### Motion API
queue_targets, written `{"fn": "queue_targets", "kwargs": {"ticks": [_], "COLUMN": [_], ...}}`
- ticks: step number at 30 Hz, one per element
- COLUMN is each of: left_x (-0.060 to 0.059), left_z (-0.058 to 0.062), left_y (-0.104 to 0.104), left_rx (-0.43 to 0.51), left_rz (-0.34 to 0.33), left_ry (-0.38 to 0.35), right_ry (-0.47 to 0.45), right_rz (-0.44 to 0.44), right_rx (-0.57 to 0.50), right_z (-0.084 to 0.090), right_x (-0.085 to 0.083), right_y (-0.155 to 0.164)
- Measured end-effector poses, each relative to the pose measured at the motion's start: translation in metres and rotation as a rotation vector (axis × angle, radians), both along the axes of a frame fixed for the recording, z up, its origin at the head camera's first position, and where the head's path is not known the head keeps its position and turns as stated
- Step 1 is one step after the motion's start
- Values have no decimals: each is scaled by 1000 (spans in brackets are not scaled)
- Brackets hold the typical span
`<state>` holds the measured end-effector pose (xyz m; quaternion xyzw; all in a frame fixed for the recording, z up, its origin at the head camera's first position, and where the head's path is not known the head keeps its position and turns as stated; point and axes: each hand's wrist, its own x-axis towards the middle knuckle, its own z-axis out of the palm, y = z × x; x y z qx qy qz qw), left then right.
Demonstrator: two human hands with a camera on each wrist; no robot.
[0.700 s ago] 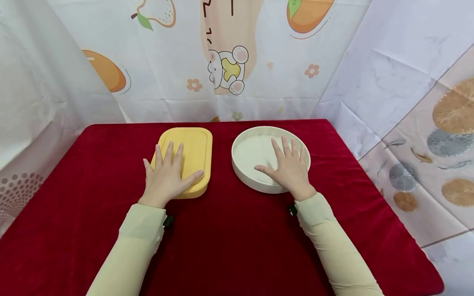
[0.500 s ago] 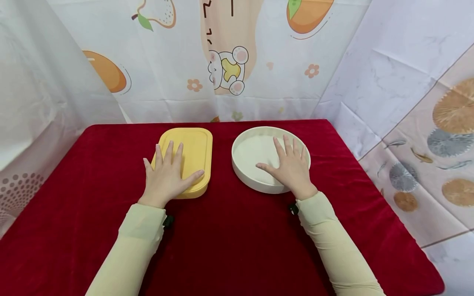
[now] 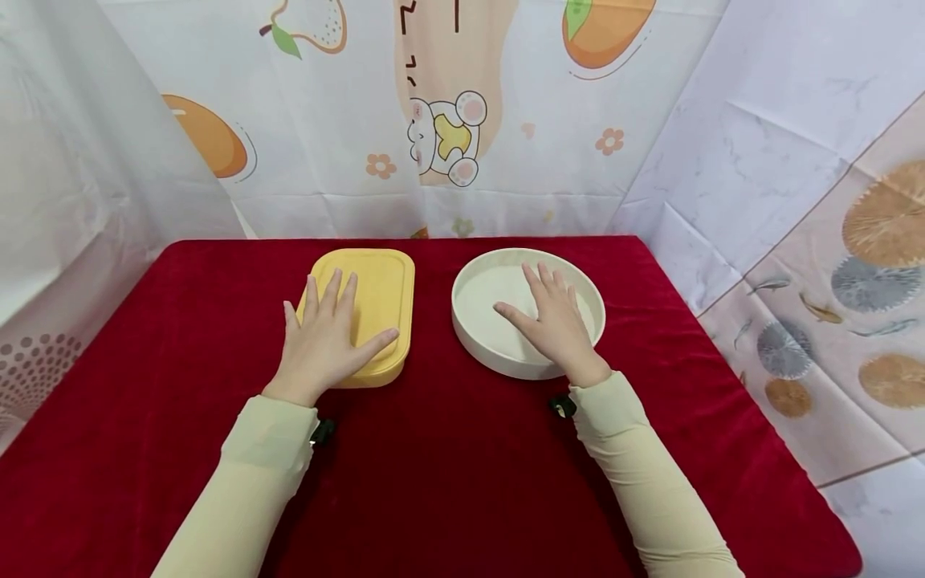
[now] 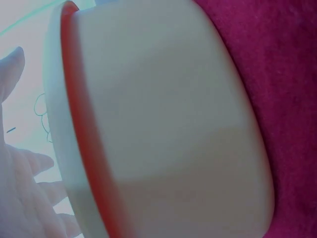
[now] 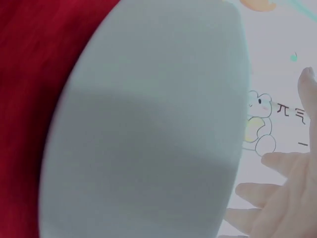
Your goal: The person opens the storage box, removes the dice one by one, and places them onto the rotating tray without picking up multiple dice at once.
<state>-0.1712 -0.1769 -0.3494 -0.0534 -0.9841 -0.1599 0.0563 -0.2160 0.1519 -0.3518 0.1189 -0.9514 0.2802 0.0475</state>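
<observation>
two hands lie flat, one on each dish, on a red cloth [image 3: 448, 466]. the left hand [image 3: 325, 341] rests palm down on the near half of the yellow tray [image 3: 383, 285], fingers straight and a little spread, thumb [image 3: 379, 341] angled out toward the tray's inner long edge; nothing is curled round or pinched. beyond its fingertips the far half of the tray lies bare up to its rounded rim. the wrist hangs over the tray's near edge onto the cloth. in the left wrist view the tray's side [image 4: 163, 129] fills the picture, with the fingers [image 4: 25, 198] seen pale past its rim.

the right hand [image 3: 556, 325] is laid over the white bowl [image 3: 477, 341], fingers straight and spread, thumb [image 3: 509, 315] pointing to the bowl's inner side; whether the palm touches the floor of the bowl cannot be told. the heel of the hand crosses the near rim. the right wrist view shows the bowl's outer wall [image 5: 148, 134] close up and spread fingers [image 5: 277, 193] past its rim.

between the thumbs, tray and bowl stand apart with a strip of cloth between them. behind both fingertips the cloth runs only a little way to the table's far edge, where a printed curtain [image 3: 448, 120] hangs. outward of each hand and toward the sleeves [image 3: 621, 433] the cloth is wide.
</observation>
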Motion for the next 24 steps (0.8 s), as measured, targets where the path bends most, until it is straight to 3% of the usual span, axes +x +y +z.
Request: {"fn": "queue_targets", "kwargs": {"ticks": [8,24], "left_x": [4,14], "left_z": [4,-1], "left_y": [5,10], "left_rx": [26,38], "left_rz": [-46,-116], "left_ry": [21,66], "right_ry": [-54,-130], "right_rz": [60,132], "right_rx": [-127,-319], "right_z": [1,-1], "right_x": [1,6], "right_y": [-21,-67]}}
